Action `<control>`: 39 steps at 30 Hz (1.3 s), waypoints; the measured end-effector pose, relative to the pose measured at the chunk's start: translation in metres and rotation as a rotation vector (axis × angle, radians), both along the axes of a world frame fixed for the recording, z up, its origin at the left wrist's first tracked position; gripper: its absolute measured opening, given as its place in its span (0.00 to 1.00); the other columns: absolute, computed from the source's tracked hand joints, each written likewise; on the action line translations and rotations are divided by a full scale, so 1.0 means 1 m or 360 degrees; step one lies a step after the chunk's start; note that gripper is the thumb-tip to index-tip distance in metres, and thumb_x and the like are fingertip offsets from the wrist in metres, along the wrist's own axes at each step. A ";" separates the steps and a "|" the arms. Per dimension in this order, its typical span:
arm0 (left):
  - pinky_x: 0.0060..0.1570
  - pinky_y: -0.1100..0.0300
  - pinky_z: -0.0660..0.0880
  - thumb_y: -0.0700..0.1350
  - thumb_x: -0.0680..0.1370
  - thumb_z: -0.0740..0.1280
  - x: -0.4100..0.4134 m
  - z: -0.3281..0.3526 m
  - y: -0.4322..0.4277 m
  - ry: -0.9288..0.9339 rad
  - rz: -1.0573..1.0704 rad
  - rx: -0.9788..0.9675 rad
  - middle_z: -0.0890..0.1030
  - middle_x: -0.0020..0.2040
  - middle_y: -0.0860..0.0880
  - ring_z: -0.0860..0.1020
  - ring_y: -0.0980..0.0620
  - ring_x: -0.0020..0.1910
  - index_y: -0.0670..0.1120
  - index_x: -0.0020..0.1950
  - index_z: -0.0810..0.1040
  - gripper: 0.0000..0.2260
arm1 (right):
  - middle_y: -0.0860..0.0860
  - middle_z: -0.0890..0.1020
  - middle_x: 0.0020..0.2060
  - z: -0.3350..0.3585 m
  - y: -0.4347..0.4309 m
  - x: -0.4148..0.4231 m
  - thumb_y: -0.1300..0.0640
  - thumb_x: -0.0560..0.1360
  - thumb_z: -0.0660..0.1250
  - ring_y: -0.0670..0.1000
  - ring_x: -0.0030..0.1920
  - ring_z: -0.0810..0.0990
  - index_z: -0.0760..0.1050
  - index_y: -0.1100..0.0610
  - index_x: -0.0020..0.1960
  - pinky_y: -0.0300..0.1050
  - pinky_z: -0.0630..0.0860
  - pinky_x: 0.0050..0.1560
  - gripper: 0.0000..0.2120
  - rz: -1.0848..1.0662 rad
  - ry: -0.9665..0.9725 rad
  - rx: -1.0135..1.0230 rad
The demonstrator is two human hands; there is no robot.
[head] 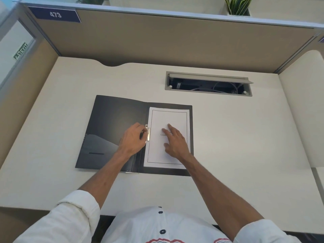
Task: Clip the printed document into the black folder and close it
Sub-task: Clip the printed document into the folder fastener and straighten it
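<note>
A black folder lies open and flat on the desk. The printed document, white with a thin black border, rests on the folder's right half. A silver metal clip sits along the spine at the paper's left edge. My left hand is curled around the clip, fingers on its lever. My right hand lies flat on the page with fingers spread, pressing it down and hiding part of the printed title.
The cream desk is boxed in by tan partition walls. An open cable tray with wires is sunk into the desk behind the folder. Potted plants stand on the partition top.
</note>
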State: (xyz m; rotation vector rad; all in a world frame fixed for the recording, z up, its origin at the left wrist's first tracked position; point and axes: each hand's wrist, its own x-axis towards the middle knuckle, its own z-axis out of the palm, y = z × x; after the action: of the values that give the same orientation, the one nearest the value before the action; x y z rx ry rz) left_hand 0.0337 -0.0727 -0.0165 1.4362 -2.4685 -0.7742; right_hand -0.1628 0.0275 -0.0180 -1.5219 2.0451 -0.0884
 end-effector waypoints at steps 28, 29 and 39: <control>0.88 0.32 0.37 0.70 0.80 0.69 0.012 -0.025 -0.001 -0.0470 0.0369 0.0699 0.25 0.87 0.40 0.28 0.37 0.88 0.59 0.90 0.35 0.53 | 0.49 0.48 0.90 -0.005 0.000 -0.002 0.55 0.87 0.66 0.54 0.91 0.51 0.57 0.48 0.89 0.55 0.54 0.90 0.34 -0.0007 -0.0033 -0.0008; 0.88 0.32 0.38 0.71 0.80 0.69 0.011 -0.026 0.000 -0.0485 0.0371 0.0673 0.25 0.87 0.40 0.29 0.37 0.89 0.59 0.90 0.35 0.53 | 0.49 0.48 0.90 -0.005 0.000 -0.002 0.55 0.87 0.66 0.54 0.91 0.51 0.57 0.48 0.89 0.55 0.55 0.90 0.34 -0.0006 -0.0032 -0.0009; 0.88 0.31 0.40 0.70 0.81 0.68 0.010 -0.030 0.005 -0.0522 0.0346 0.0578 0.26 0.87 0.39 0.30 0.36 0.89 0.58 0.90 0.35 0.52 | 0.49 0.48 0.90 -0.006 0.001 -0.002 0.56 0.87 0.65 0.54 0.91 0.50 0.56 0.49 0.89 0.54 0.54 0.90 0.34 -0.0001 -0.0022 -0.0020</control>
State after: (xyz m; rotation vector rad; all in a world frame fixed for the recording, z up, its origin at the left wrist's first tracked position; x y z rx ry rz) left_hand 0.0436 -0.0675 -0.0469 2.0697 -2.4187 -1.0524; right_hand -0.1647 0.0282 -0.0240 -1.5240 2.0382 -0.1118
